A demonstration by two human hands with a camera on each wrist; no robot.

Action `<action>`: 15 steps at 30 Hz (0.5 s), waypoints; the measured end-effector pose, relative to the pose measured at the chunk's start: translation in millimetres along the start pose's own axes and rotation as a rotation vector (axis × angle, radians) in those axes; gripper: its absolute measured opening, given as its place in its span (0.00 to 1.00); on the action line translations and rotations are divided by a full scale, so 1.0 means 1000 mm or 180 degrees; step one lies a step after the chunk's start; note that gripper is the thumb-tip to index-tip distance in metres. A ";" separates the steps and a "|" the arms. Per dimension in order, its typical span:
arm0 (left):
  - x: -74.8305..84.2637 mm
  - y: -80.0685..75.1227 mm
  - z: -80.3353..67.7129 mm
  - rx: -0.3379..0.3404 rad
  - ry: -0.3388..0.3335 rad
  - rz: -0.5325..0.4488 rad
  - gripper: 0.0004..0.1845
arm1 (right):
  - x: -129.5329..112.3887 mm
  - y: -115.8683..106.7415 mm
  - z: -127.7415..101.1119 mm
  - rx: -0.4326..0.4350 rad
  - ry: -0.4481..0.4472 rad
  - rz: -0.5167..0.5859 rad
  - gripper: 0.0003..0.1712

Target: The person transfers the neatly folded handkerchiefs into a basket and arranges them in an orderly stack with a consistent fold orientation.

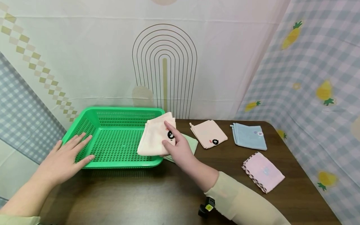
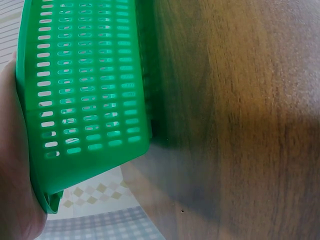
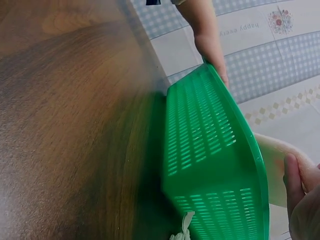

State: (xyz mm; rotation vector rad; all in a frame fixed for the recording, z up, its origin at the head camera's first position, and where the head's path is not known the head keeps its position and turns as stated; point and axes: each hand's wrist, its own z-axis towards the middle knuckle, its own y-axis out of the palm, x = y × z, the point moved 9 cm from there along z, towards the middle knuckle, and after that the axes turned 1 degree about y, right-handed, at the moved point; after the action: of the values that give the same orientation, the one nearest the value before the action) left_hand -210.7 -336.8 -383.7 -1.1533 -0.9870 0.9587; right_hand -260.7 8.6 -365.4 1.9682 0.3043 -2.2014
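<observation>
My right hand (image 1: 184,151) pinches a folded cream washcloth (image 1: 153,137) with a black embroidered eye, thumb and forefinger on top. The cloth hangs over the right end of a green plastic basket (image 1: 123,164), above its rim; the right wrist view shows the cloth (image 3: 275,167) there too. My left hand (image 1: 60,161) rests on the basket's left end, fingers straight and spread across the rim. The basket floor shows bare mesh. Partly hidden behind my right hand, a pale green cloth (image 1: 191,143) lies beside the basket.
To the right on the dark wooden table (image 1: 126,193) lie a folded pale pink cloth (image 1: 206,134), a blue cloth (image 1: 247,140) and a pink cloth with a checked edge (image 1: 265,175). A white patterned curtain (image 1: 225,62) hangs behind the table, with checked fabric at both sides.
</observation>
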 end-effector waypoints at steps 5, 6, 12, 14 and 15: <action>0.000 -0.001 0.000 0.0001 -0.0005 -0.0003 0.44 | 0.003 0.007 0.003 -0.0069 0.0096 0.0105 0.39; 0.000 -0.001 0.000 -0.0001 -0.0005 -0.0002 0.44 | 0.004 0.009 0.004 -0.0090 0.0132 0.0148 0.39; 0.000 -0.001 0.000 -0.0009 -0.0004 -0.0003 0.44 | 0.008 0.016 0.007 -0.0113 0.0288 0.0139 0.41; 0.000 -0.001 0.000 -0.0001 -0.0001 0.0003 0.44 | 0.008 0.017 0.008 -0.0109 0.0301 0.0119 0.41; 0.000 -0.001 0.000 0.0002 0.0000 0.0004 0.44 | 0.007 0.018 0.008 -0.0108 0.0301 0.0106 0.40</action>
State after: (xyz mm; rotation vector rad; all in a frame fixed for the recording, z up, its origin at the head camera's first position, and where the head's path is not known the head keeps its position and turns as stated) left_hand -210.5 -336.6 -382.4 -1.1536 -0.9860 0.9599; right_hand -264.3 -11.1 -372.6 2.0478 0.3174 -2.0733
